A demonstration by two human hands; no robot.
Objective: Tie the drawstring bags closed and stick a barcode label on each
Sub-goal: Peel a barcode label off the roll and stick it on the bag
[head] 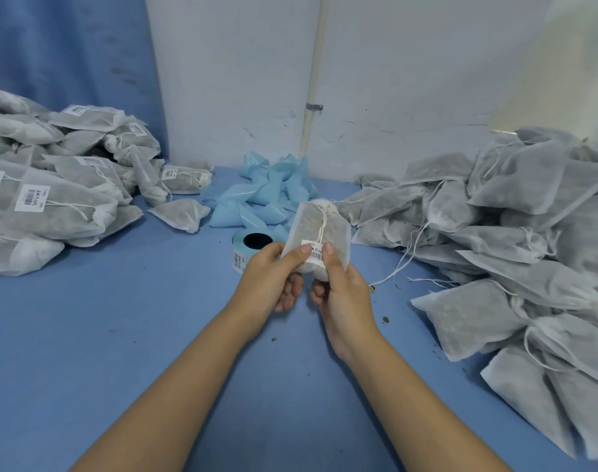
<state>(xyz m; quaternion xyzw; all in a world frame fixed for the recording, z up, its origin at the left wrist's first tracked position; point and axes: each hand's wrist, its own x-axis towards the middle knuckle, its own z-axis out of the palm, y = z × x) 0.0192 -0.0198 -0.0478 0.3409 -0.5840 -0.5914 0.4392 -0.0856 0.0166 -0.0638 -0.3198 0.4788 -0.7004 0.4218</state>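
Bench [120,335]: blue surface carrying all the stock, with dark crumbs scattered near the arms.
Left grip [273,277]: fingers curled under the held bag's near-left corner and the thumb flat on the label edge, apparently smoothing it down.
Right grip [345,291]: clasps the bag's near-right side, thumb on the label's right edge, steadying the bag against the press.
Held bag [319,226]: centre, lifted clear of the bench between both grips. The neck is gathered at the far end, so it is judged already tied.
Drawstring [323,221]: trails from the neck down the bag's face to the label.
Barcode label [314,252]: on the bag's near face, between the two thumbs.
Label roll [253,245]: on the bench just beyond the left grip, handy for the next peel.
Unlabelled pile [512,233]: right, near to far. No labels show, so these are likely waiting.
Labelled pile [69,185]: left, far, probably finished stock.
Blue scraps [263,189]: far centre by the wall, likely discarded backing.
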